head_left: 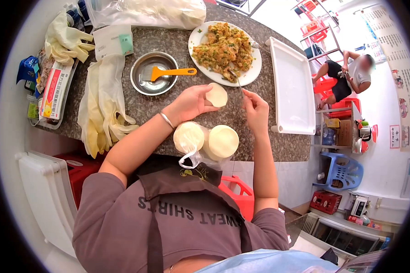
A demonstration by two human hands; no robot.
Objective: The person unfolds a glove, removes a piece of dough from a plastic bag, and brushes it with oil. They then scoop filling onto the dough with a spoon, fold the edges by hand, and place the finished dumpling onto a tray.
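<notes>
**Plenty Happening on the Speckled Worktop (pixel 278 148)**

The worktop is stretching right across, and over on the right a long white tray (pixel 296 86) is lying along its edge. On the left, pale gloves (pixel 102 98) are sprawling limp, their fingers pointing toward the near side. At the far side, a white plate (pixel 255 73) is carrying a big heap of chopped mixture (pixel 228 48), flecked with green! Left of it, a metal bowl (pixel 156 89) is sitting near the plate.

Down at the front, two round stacks (pixel 223 141) are standing side by side, clear plastic bunching around them.

And here are the hands! The left hand (pixel 191 100) is keeping its grip half curled, thumb and fingers holding a piece by its edge; the right hand (pixel 256 110) is pinching tightly, fingertips closed.

A yellow-handled brush (pixel 172 72) is lying across the bowl. That left-hand piece, a single wrapper (pixel 217 95), is sitting between plate and stacks. Slimmest of all, the right hand's thin utensil (pixel 239 83) is slanting over the plate's near rim, into the mixture.
</notes>
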